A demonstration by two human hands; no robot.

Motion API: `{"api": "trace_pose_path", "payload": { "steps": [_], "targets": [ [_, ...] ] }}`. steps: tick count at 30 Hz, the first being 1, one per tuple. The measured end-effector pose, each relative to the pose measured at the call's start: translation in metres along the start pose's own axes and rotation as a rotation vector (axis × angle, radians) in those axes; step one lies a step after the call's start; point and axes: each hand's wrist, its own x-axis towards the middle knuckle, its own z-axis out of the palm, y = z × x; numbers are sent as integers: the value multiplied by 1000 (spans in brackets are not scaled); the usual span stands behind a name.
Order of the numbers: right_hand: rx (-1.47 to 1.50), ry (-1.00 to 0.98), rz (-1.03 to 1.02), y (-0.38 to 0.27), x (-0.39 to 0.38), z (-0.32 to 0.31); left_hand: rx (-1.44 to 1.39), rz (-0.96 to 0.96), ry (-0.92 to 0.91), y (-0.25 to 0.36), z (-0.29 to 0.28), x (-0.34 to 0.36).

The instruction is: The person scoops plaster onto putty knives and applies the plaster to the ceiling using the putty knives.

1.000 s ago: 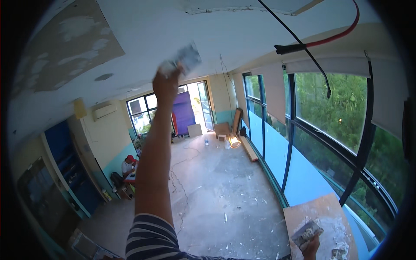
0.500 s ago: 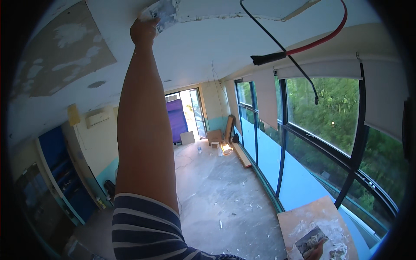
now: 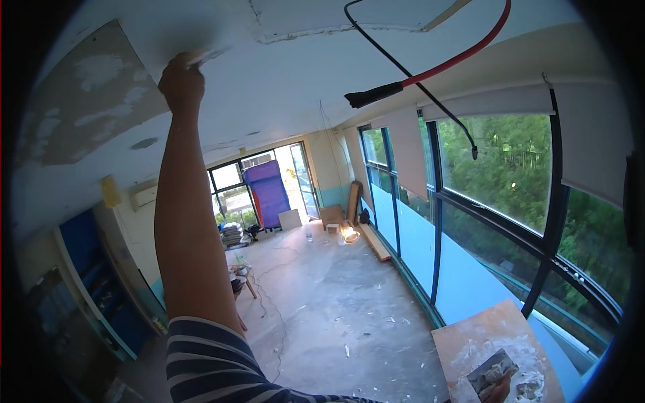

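Observation:
My left arm is stretched up to the ceiling [image 3: 269, 87]. In my left hand [image 3: 183, 82], closed, is a putty knife [image 3: 209, 55], its thin blade seen almost edge-on against the ceiling and partly blurred. Low on the right, my right hand [image 3: 500, 391] is closed around a second tool, a scraper [image 3: 492, 370] with a wide blade smeared with white paste. Under it is a tan board [image 3: 450, 342] with white paste spread on it. What bears the board is out of sight. Right of the putty knife, a rough seam [image 3: 302, 32] outlines a ceiling patch.
A red cable [image 3: 463, 60] and a black cable [image 3: 383, 41] hang from the ceiling. A grey patched panel [image 3: 94, 87] is at the left. Windows with blinds [image 3: 406, 144] line the right wall. White scraps dot the concrete floor [image 3: 316, 322]; a lit lamp [image 3: 349, 234] stands farther off.
My left hand has moved left and down in view with the putty knife, away from the seam; the blade has turned edge-on. My right hand, scraper and board have hardly shifted.

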Motion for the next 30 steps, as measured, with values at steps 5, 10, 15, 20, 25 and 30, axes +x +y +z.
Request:
{"api": "trace_pose_path", "payload": {
  "steps": [5,10,15,20,25,30],
  "targets": [
    [45,-146,-18,9,8,39,144,335,-13,40,4,32],
    [105,-387,-44,45,34,51,186,377,-14,45,-2,56],
    [94,-403,62,55,10,82,1,274,121,26,-61,75],
    [180,-389,173,73,17,99,-233,-141,-153,72,-112,12],
    [174,-522,229,74,15,159,-688,-526,-854,146,-188,-196],
    [82,-286,107,65,7,214,-1032,-532,-1309,220,-306,-393]
  ]
}}
